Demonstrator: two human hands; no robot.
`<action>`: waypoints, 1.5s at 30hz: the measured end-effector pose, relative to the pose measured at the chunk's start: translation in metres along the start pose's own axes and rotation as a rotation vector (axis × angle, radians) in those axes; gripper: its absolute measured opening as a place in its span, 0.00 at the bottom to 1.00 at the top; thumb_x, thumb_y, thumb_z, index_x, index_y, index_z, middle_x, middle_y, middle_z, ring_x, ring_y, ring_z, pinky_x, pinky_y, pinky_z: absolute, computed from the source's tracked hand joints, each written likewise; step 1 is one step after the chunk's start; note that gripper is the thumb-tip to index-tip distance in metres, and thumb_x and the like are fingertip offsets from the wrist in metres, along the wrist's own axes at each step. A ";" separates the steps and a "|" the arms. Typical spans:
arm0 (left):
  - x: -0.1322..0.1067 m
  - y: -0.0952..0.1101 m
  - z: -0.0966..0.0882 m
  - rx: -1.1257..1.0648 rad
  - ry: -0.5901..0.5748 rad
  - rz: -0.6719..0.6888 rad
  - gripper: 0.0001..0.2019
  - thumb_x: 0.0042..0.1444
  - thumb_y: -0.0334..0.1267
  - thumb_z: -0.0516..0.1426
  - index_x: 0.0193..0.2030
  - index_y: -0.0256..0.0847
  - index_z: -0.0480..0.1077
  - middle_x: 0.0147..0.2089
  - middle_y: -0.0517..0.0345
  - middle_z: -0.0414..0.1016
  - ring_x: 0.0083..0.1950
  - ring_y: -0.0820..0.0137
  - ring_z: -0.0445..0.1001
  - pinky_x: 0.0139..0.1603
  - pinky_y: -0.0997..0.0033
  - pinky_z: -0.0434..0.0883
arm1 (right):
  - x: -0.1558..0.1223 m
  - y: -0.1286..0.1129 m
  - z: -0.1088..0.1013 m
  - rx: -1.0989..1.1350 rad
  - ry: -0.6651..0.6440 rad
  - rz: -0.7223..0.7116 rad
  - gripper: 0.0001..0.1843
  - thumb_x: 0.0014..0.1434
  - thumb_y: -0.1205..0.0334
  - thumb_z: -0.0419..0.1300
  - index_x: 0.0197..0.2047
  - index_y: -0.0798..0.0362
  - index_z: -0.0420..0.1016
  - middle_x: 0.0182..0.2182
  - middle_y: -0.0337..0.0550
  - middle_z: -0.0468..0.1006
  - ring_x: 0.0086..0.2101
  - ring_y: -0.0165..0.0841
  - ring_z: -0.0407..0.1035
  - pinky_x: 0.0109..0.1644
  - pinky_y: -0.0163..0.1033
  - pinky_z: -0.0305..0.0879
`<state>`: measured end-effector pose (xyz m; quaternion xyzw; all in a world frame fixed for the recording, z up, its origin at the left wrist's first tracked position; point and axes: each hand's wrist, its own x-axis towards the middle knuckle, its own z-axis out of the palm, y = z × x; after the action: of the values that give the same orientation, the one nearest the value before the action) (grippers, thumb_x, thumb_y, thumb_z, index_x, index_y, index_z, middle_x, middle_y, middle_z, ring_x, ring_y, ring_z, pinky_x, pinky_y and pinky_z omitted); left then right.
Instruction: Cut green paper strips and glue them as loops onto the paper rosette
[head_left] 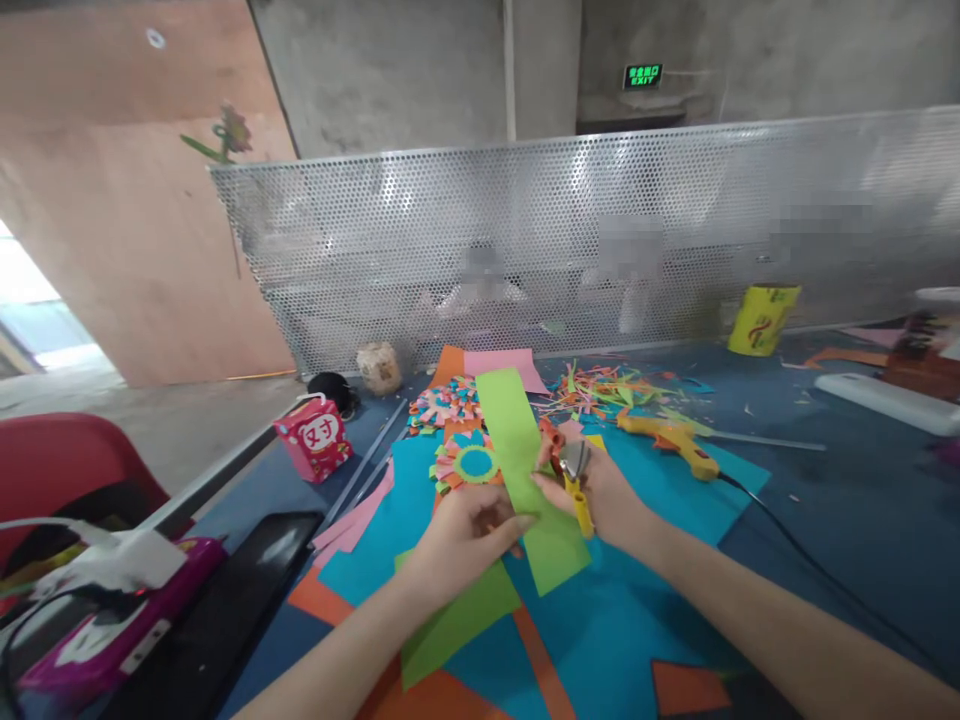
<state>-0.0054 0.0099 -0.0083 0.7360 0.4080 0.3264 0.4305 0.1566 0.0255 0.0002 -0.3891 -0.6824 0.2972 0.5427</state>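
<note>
A long light-green paper strip [517,450] stands tilted up between my two hands. My left hand [476,530] is closed at its left edge, thumb against the paper. My right hand [607,490] is wrapped round a small metal-headed tool with yellow handle [579,500]; an orange piece [552,437] shows beside it, and its exact kind is unclear. Right fingertips touch the strip's right edge. Beneath lie blue paper sheets [600,620] and a green sheet [457,620]. Behind my left hand sits a fringed paper flower [474,462] with a blue centre.
A yellow glue gun [675,440] with a black cord lies at right. Shredded paper strips [600,385] are heaped behind. A red box [315,437], black tray [225,600] and purple power strip [127,620] are at left. A perforated metal screen [525,240] borders the table's back.
</note>
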 end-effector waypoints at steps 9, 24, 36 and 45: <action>0.011 -0.012 -0.038 -0.080 0.436 0.034 0.12 0.50 0.43 0.54 0.23 0.38 0.67 0.18 0.61 0.70 0.17 0.76 0.63 0.21 0.77 0.62 | 0.001 0.019 -0.010 -0.066 -0.121 0.097 0.11 0.47 0.56 0.58 0.29 0.51 0.60 0.30 0.40 0.70 0.28 0.30 0.65 0.32 0.36 0.63; 0.012 -0.012 -0.061 -0.163 0.861 0.124 0.11 0.48 0.43 0.57 0.24 0.37 0.68 0.19 0.60 0.71 0.19 0.77 0.62 0.21 0.77 0.60 | 0.004 0.016 -0.014 -0.499 -0.331 0.280 0.18 0.46 0.44 0.51 0.24 0.51 0.59 0.21 0.36 0.62 0.25 0.31 0.58 0.26 0.34 0.55; 0.013 -0.022 -0.054 -0.071 0.790 0.145 0.13 0.49 0.45 0.56 0.21 0.38 0.68 0.18 0.61 0.70 0.19 0.76 0.63 0.22 0.76 0.61 | 0.003 0.014 -0.014 -0.572 -0.384 0.290 0.20 0.47 0.42 0.50 0.23 0.51 0.58 0.20 0.36 0.60 0.23 0.29 0.57 0.25 0.34 0.52; 0.013 -0.021 -0.052 -0.099 0.790 0.141 0.13 0.48 0.44 0.56 0.20 0.38 0.66 0.17 0.62 0.68 0.19 0.76 0.63 0.22 0.75 0.61 | 0.003 0.016 -0.014 -0.518 -0.394 0.281 0.19 0.47 0.44 0.52 0.23 0.52 0.58 0.20 0.36 0.61 0.23 0.30 0.57 0.24 0.34 0.51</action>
<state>-0.0497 0.0466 -0.0035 0.5582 0.4745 0.6322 0.2520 0.1738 0.0359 -0.0086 -0.5392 -0.7664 0.2555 0.2379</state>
